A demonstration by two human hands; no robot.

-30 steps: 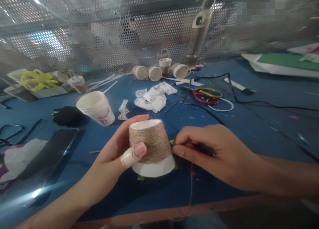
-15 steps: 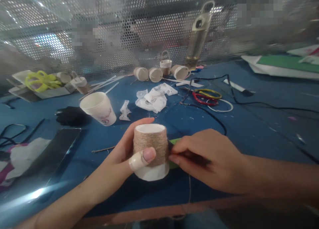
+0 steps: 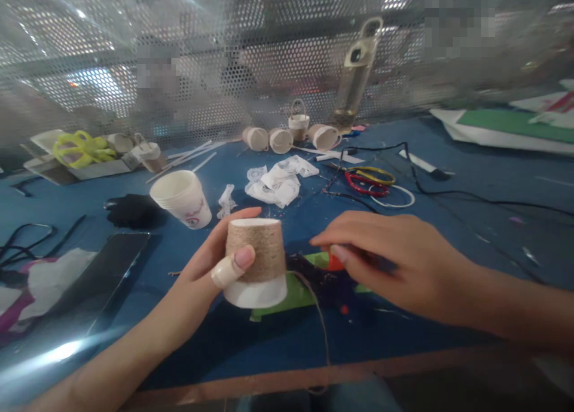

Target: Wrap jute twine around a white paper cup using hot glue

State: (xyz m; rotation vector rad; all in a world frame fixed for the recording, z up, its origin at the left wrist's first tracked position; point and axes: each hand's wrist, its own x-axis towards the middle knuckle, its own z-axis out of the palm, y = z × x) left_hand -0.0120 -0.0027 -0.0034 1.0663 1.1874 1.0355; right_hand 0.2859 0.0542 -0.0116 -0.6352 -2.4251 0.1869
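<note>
Clasping twine-wrapped cup in snugly curled L hand, wide end down. With R hand half-curled at orange pc, apart from L hand & cup, can't tell if gripping. Btwn hands, loose twine off cup, over green sheet.

A: What's occluded?
B: Left hand: most fingers behind the twine-wrapped cup. Right hand partly covers an orange piece (gripped or just touched, can't tell).
A: Blurred?
B: Dark object beside the cup, smeared, no ID.
A: Cropped?
B: Green board, right edge. Both forearms too.
</note>
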